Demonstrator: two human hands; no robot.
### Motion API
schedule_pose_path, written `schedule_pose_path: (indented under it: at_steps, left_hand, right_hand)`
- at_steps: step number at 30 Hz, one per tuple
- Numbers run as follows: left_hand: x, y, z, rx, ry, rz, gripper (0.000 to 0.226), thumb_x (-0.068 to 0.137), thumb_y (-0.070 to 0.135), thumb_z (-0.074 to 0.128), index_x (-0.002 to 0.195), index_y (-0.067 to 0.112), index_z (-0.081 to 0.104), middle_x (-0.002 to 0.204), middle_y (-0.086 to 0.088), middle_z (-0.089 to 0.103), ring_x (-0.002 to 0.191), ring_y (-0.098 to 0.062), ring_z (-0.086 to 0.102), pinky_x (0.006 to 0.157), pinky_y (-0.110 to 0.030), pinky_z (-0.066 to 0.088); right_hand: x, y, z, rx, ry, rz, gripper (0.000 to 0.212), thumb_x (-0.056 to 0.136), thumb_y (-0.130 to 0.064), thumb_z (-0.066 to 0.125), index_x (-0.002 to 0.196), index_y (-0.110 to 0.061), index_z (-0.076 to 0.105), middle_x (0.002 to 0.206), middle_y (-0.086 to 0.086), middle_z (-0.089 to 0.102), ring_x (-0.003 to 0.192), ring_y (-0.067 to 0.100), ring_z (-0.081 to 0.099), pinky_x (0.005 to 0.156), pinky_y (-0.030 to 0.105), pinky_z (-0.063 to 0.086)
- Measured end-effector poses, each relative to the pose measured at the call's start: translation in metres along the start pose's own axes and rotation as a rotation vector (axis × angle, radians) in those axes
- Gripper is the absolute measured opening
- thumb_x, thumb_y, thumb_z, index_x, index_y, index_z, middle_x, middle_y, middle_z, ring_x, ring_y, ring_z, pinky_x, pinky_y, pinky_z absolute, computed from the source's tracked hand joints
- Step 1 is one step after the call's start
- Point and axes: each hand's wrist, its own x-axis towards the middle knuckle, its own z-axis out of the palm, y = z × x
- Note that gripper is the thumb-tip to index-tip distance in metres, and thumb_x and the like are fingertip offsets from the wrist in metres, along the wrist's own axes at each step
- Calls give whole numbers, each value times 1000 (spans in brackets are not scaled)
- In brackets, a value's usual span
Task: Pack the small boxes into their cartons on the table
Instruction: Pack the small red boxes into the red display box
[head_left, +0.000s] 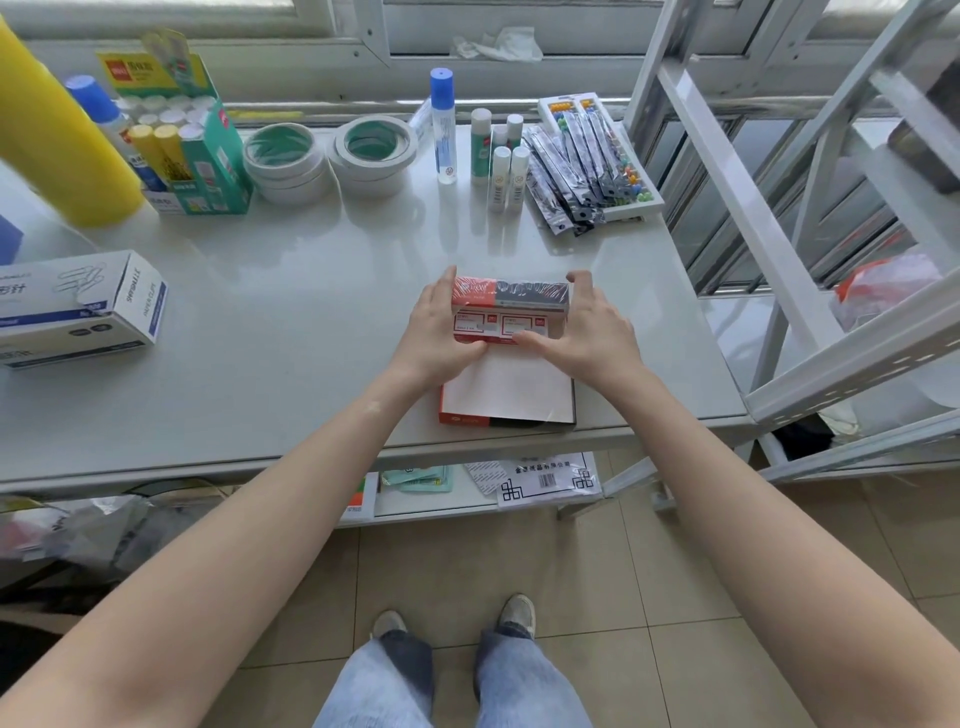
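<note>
A shrink-wrapped block of small red and dark boxes (506, 306) is held between both hands just above the table (311, 322), near its front edge. My left hand (441, 332) grips its left end and my right hand (587, 332) grips its right end, thumbs on the near face. Directly below and toward me lies a red-edged carton (506, 395) with a white flap turned up. At the table's left stands a white paper-clip carton (83, 306), with its end flap standing ajar.
Along the back are tape rolls (332, 156), glue bottles and sticks (483, 145), a green glue-stick display box (192, 156), packets of pens and pins (587, 166) and a yellow roll (57, 140). A white metal rack (779, 234) stands at the right. A lower shelf holds papers.
</note>
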Motion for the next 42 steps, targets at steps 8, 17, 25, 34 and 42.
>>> schedule_pose_path:
  at_steps: [8,17,25,34,42]
  left_hand:
    - [-27,3,-4,-151,21,-105,85,79,19,66,147,8,15,145,-12,37,132,-22,40,112,-40,34]
    - [-47,0,-31,-272,34,-168,80,83,10,58,148,13,10,145,-2,44,129,-19,44,105,-27,32]
    - [-62,-48,-105,-306,118,-250,70,80,7,54,142,23,26,129,4,53,120,-20,52,98,-27,38]
    - [-74,-101,-155,-353,150,-316,71,84,4,50,146,19,18,149,-3,36,130,-15,37,94,-20,26]
    - [-67,-124,-160,-384,95,-272,75,81,6,51,146,21,18,150,-2,35,131,-15,39,99,-23,29]
  right_hand:
    - [-17,3,0,315,-72,148,43,89,-25,56,125,-3,50,124,16,52,118,27,49,91,29,37]
    - [-28,-34,7,418,-50,64,36,80,-8,50,113,-14,64,110,13,66,106,30,58,90,34,45]
    - [-26,-121,31,425,-91,-63,43,76,-1,50,115,-12,63,109,10,69,97,30,64,92,40,51]
    - [-20,-190,74,420,-145,-99,41,81,0,46,116,-11,63,112,8,70,97,28,66,94,39,51]
    - [-15,-200,92,388,-141,-51,42,80,1,43,116,-9,62,114,11,69,102,31,64,93,42,51]
